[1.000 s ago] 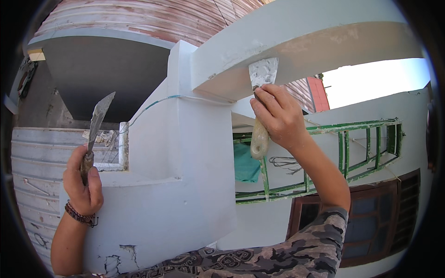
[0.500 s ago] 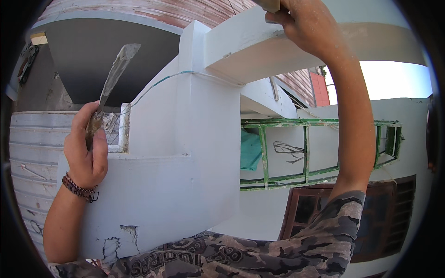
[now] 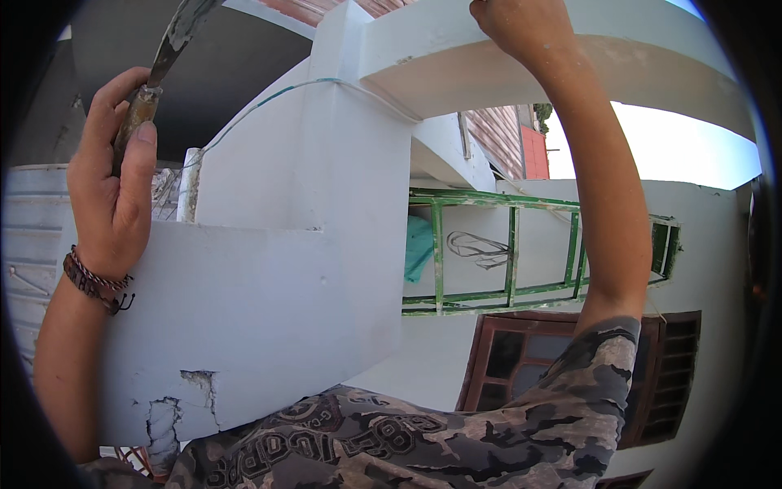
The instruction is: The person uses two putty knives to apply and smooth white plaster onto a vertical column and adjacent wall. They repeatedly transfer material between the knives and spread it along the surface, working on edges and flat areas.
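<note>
My left hand [image 3: 110,191] is closed around the worn wooden handle of a putty knife [image 3: 177,45]. Its narrow blade points up and is smeared with pale grey paste; the tip runs past the top edge. My right hand [image 3: 521,24] is raised to the pale concrete beam [image 3: 456,49] at the top. The fingers look curled, but most of them are cut off by the frame, so what they hold is hidden. Below the left hand lies a white wall ledge [image 3: 236,310], joined to a white post [image 3: 362,179].
A thin cable [image 3: 269,98] runs across the post. Right of it is a green metal ladder [image 3: 505,306] with a coil of wire and teal cloth behind. Broken plaster [image 3: 199,387] marks the ledge near my shirt. A brown-framed window [image 3: 489,359] sits lower right.
My left hand and the putty knife have moved up and left in the view. My right hand has risen, and the tan thing seen in it before has left the frame. The whole view has shifted.
</note>
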`<state>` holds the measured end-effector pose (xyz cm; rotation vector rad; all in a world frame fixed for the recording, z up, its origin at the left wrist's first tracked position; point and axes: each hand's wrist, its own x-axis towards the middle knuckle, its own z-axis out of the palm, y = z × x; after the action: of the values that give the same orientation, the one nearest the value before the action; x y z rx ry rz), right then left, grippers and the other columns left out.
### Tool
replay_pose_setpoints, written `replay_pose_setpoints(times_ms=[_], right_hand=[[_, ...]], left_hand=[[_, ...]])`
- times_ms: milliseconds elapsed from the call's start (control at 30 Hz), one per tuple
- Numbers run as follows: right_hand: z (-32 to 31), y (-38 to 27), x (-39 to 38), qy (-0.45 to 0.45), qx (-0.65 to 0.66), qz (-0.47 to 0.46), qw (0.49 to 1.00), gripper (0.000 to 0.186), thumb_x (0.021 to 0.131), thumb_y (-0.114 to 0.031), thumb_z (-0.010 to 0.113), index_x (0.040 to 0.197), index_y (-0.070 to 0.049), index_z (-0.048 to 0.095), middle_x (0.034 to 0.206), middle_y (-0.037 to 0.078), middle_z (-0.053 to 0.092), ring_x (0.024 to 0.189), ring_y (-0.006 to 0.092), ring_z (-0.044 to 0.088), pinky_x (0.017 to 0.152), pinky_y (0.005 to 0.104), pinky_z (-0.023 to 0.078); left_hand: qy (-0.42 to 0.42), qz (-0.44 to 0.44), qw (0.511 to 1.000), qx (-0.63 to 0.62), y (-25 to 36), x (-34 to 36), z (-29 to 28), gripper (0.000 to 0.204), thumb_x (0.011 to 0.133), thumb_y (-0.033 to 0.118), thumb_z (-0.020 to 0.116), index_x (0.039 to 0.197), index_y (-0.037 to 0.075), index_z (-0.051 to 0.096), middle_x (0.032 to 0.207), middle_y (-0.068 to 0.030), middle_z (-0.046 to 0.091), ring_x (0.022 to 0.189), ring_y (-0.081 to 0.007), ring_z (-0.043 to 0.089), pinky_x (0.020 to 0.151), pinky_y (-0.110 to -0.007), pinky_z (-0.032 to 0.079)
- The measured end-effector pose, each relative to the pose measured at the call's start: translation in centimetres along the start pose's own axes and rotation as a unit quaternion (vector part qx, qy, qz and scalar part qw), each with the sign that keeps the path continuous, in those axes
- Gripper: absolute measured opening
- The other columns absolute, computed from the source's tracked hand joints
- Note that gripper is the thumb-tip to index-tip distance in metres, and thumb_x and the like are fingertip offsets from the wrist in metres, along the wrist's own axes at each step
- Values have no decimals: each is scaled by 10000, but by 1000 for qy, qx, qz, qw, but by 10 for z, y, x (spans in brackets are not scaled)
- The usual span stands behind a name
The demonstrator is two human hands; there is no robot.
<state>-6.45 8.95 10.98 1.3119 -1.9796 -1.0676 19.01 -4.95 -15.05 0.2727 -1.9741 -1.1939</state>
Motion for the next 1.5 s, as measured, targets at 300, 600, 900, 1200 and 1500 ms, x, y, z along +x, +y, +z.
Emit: replay_pose_setpoints(times_ms=[300,600,900,1200,1500], right_hand=[[30,-42,-7,-30,14,-18,999,82,810,-86,582,799,-60,660,687,107,661,675,261,680,558,367,547],[16,-44,-9,-77,15,-18,997,51,790,-102,624,762,-83,662,698,60,670,658,209,672,532,314,528],[8,-29,-61,-53,1,-71,996,37,766,-115,624,764,-78,621,758,82,667,816,240,641,705,338,516],[36,11,-137,140,13,-145,979,108,714,-110,606,770,-25,570,938,164,645,974,302,608,943,451,481],[22,-11,-106,210,90,-85,970,72,715,-114,605,732,-58,563,790,109,636,832,261,618,862,406,496]], left_hand=[[38,-82,994,-61,-2,0,5,388,947,136,463,1316,18,469,908,-70,589,717,-85,484,662,-238,409],[41,-97,990,-92,-5,-2,3,387,950,98,444,1319,-17,450,838,0,521,651,-36,372,571,-196,325],[38,-96,989,-102,-5,-2,2,384,952,98,448,1319,-15,449,841,5,516,654,-33,367,573,-194,325],[38,-84,989,-116,-6,-3,5,385,949,96,454,1314,-25,442,889,-22,559,699,-57,417,637,-205,370],[18,-66,993,-98,1,0,-2,375,931,70,448,1291,-32,443,860,-48,576,673,-67,443,615,-218,390]])
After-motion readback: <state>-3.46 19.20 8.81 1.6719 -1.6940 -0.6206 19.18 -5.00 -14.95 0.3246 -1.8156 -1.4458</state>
